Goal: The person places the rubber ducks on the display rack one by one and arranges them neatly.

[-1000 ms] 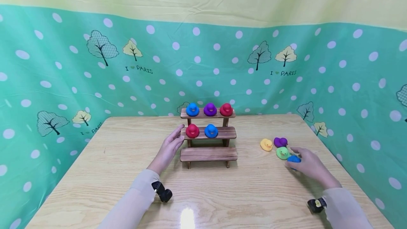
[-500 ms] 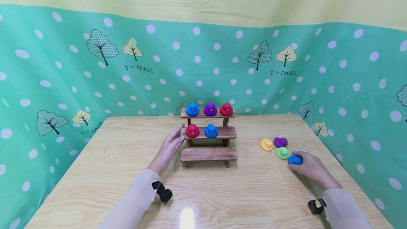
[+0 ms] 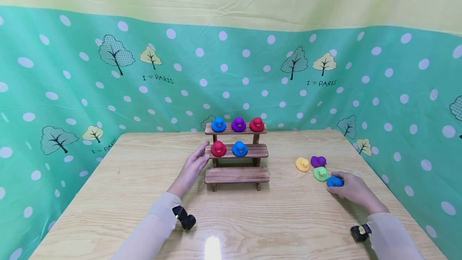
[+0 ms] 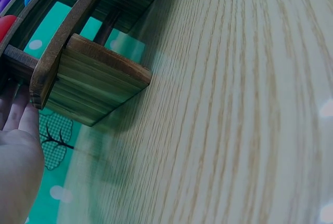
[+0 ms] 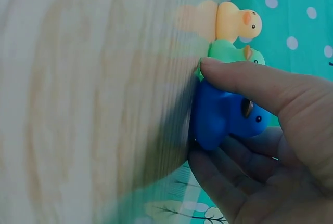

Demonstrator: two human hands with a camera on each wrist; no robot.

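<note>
My right hand point(image 3: 351, 189) grips a blue rubber duck point(image 3: 335, 181) on the table at the right. In the right wrist view, the thumb lies on one side of the blue duck point(image 5: 223, 112) and curled fingers on the other. A green duck point(image 3: 321, 173) sits beside it, with a purple duck point(image 3: 318, 161) and a yellow duck point(image 3: 302, 164) behind. At the wooden three-step shelf point(image 3: 236, 175), my left hand point(image 3: 191, 169) rests by the left end of the middle step, fingers extended. The left wrist view shows its fingertips at the shelf point(image 4: 78, 68), partly hidden.
The top step bears blue point(image 3: 218, 124), purple point(image 3: 238, 124) and red point(image 3: 257, 124) ducks. On the middle step sit a red duck point(image 3: 218, 148) and a blue duck point(image 3: 240, 148). A patterned green curtain point(image 3: 173, 91) hangs behind the wooden table point(image 3: 252, 224).
My right thumb and fingers have closed round the blue duck at the right, which has shifted slightly to the right. The left hand and the shelf have stayed put.
</note>
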